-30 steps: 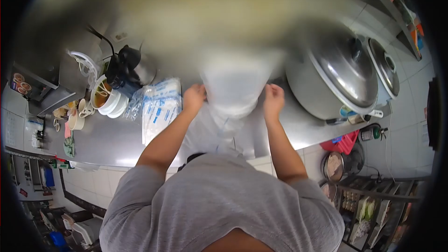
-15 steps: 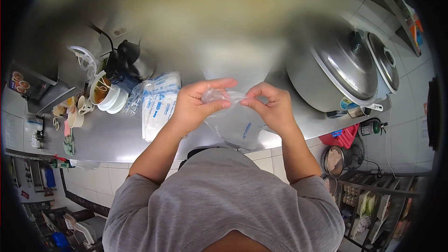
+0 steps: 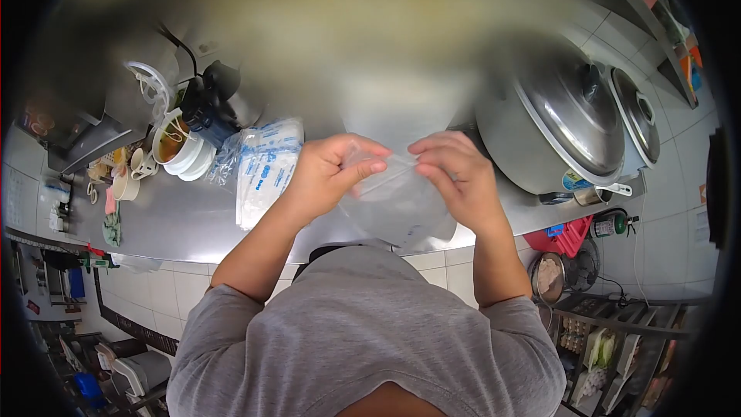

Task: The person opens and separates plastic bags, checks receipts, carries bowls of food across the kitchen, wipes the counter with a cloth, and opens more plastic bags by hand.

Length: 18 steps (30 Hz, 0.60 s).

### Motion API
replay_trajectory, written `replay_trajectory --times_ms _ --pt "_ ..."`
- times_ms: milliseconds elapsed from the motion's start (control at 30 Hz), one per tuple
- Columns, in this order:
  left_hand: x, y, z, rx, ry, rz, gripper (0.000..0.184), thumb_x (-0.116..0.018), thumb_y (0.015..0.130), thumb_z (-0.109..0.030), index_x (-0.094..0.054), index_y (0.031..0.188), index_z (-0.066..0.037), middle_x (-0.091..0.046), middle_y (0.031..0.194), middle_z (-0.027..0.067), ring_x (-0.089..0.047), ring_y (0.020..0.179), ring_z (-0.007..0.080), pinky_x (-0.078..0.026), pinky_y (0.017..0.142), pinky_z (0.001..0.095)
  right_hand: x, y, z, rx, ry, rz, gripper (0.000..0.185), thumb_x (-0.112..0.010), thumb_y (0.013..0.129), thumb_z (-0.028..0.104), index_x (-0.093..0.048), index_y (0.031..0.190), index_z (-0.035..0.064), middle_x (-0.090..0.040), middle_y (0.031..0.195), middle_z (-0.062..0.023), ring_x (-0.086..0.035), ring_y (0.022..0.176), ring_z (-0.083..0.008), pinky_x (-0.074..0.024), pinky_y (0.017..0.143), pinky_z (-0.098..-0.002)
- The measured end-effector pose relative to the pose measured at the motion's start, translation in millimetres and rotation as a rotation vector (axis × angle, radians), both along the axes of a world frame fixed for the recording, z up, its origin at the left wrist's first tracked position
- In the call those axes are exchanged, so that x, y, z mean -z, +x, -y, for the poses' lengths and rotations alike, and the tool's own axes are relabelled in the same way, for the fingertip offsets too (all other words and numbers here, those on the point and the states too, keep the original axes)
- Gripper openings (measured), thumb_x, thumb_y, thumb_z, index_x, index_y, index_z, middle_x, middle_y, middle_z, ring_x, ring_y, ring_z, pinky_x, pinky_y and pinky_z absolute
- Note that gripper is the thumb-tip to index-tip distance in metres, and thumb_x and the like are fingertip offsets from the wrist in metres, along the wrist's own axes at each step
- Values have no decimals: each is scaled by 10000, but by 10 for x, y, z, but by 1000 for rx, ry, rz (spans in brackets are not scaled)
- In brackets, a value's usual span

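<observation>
A clear plastic bag (image 3: pixel 390 212) hangs between my two hands, over the front of the steel counter. My left hand (image 3: pixel 336 172) pinches its upper left edge, thumb and fingers pressed on the film. On the other side, my right hand (image 3: pixel 455 174) grips the upper right edge between thumb and fingertips. Faint blue print shows low on the bag. Left of my left hand lies a stack of white plastic packs (image 3: pixel 268 172) with blue lettering.
A large lidded pot (image 3: pixel 540 120) stands right, with a second lidded pot (image 3: pixel 637 116) behind it. Left are a white tub of brownish liquid (image 3: pixel 171 147), a dark kettle (image 3: pixel 220 96) and cups (image 3: pixel 143 164). The steel counter (image 3: pixel 185 220) ends just before my body.
My right hand has shifted slightly right and its fingers have curled differently on the bag. The stretch of film between my hands has widened and flattened.
</observation>
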<state>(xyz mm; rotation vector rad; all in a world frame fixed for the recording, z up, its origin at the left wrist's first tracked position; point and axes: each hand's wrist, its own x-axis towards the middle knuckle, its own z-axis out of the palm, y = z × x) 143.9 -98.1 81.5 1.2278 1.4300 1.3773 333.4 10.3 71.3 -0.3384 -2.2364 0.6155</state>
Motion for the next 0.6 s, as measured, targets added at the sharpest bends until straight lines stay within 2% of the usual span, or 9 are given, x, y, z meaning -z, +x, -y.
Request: replay_trajectory --times_ms 67,100,167,233,300,367,500,567,600 --pt "34 -14 -20 14 -92 -34 77 -707 796 -60 -669 835 -5 -658 745 47 -576 650 68 -478 616 213 -62 27 5 -122 -344 -152 85 -656 821 97 -618 793 27 -615 749 -57 -573 718 -203 -454 706 -330" --pt "116 -38 -45 38 -26 -35 81 -707 798 -66 -652 818 -10 -647 748 43 -571 657 71 -471 619 221 -86 52 -9 -123 -345 -153 85 -656 821 97 -618 793 27 -615 749 -57 -573 718 -203 -454 706 -330" --pt "144 -94 -79 67 37 -40 92 -707 800 -72 -635 802 -15 -636 751 39 -567 664 75 -464 621 228 -114 104 -46 -306 -1184 52 117 -640 843 115 -614 805 7 -630 769 -65 -580 720 -209 -456 689 -323" --pt "115 -156 -106 127 240 307 123 -701 810 -80 -597 785 -19 -625 792 34 -551 678 73 -437 605 234 -62 89 -87 -278 -1075 200 126 -630 858 120 -610 808 7 -623 757 -55 -575 703 -188 -456 659 -306" --pt "226 -174 -140 181 202 309 127 -695 810 -67 -581 775 -25 -620 803 37 -551 682 77 -430 595 235 -32 54 -126 -253 -962 349 136 -620 874 126 -607 811 6 -616 745 -44 -570 686 -168 -457 629 -288" --pt "238 -145 -151 236 159 310 135 -690 810 -54 -565 764 -31 -616 815 39 -552 686 82 -423 586 235 -18 9 -141 -101 -118 9 146 -606 897 137 -609 804 24 -595 729 -5 -540 625 -87 -438 564 -240" --pt "170 -136 -156 216 -171 112 117 -663 826 -59 -579 744 -56 -610 776 41 -557 705 101 -423 610 237 -51 81 -208 -15 -165 -238 146 -601 902 132 -613 800 27 -596 733 1 -542 623 -78 -435 562 -237" --pt "192 -209 -154 253 -244 105 119 -654 844 -100 -601 742 -68 -610 763 37 -555 703 103 -418 624 240 -94 218 -251 -377 -1227 180 138 -675 836 121 -629 827 -8 -653 813 -60 -590 783 -153 -447 708 -264" --pt "189 -249 -182 225 -9 257 142 -619 862 -137 -603 740 -65 -613 750 55 -578 730 131 -437 652 268 -67 231 -349 -477 -989 576 140 -678 831 118 -644 852 -16 -655 808 -73 -600 802 -189 -457 721 -284"
